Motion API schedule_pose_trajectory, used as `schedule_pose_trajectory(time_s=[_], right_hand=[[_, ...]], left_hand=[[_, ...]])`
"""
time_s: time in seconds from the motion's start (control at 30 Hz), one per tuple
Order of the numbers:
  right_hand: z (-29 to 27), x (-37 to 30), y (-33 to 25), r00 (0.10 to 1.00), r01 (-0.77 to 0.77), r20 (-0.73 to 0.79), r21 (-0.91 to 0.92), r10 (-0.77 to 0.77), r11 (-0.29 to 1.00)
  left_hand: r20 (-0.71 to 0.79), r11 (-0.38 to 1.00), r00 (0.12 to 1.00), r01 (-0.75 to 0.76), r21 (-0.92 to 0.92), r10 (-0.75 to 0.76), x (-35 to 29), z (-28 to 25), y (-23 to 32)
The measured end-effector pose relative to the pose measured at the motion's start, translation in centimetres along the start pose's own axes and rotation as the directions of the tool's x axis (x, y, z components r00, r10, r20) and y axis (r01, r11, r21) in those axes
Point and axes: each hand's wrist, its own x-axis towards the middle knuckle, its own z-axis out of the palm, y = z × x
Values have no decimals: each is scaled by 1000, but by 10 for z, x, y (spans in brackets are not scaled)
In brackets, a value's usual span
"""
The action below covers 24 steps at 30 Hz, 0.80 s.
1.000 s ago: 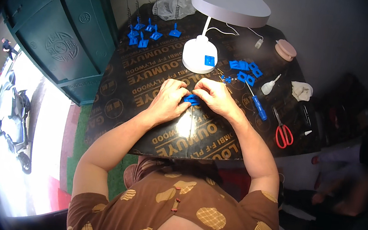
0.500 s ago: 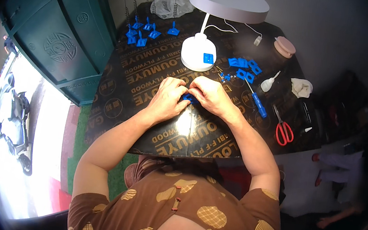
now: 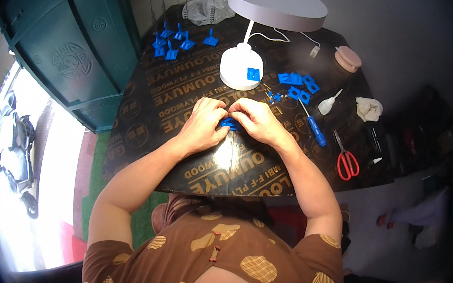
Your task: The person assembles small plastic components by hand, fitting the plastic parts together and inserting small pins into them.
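Close together over the dark tabletop, my left hand (image 3: 204,124) and my right hand (image 3: 255,120) both grip one small blue plastic part (image 3: 229,123). Thumbs and fingers are pinched around it, so most of its shape is hidden. Just beyond my hands stands a white desk lamp (image 3: 239,67), with a blue square plate (image 3: 253,74) on its base. Tiny blue pieces and brass-coloured pins (image 3: 274,96) lie right of the lamp base. Beside them are several blue square plates (image 3: 299,84).
A blue screwdriver (image 3: 317,130), a white pointed-nozzle bottle (image 3: 328,103), red-handled scissors (image 3: 348,164) and a crumpled white cloth (image 3: 369,109) lie at right. Several blue stands with springs and rods (image 3: 171,51) occupy the far left, near a clear plastic bag (image 3: 208,11). A green door (image 3: 70,45) borders the left.
More of the blue part shows between my hands, which have shifted slightly around it. The whole view has tilted a little. A person at the far right has moved.
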Motion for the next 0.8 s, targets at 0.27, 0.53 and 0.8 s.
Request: schedule_pose_trajectory(time_s=[0.27,0.53,0.8], right_hand=[[-1,1,-4,1000,-9,18,44,8,999],[-1,1,-1,999,3,35,9,-3,1000],[2,0,6,997,76,22,-16,-76,997]], left_hand=[[2,1000,1000,-3,4,3,1,-1,1],[-4,1000,1000,-18,12,18,1,0,-1],[4,1000,1000,-15,3,15,2,0,-1]])
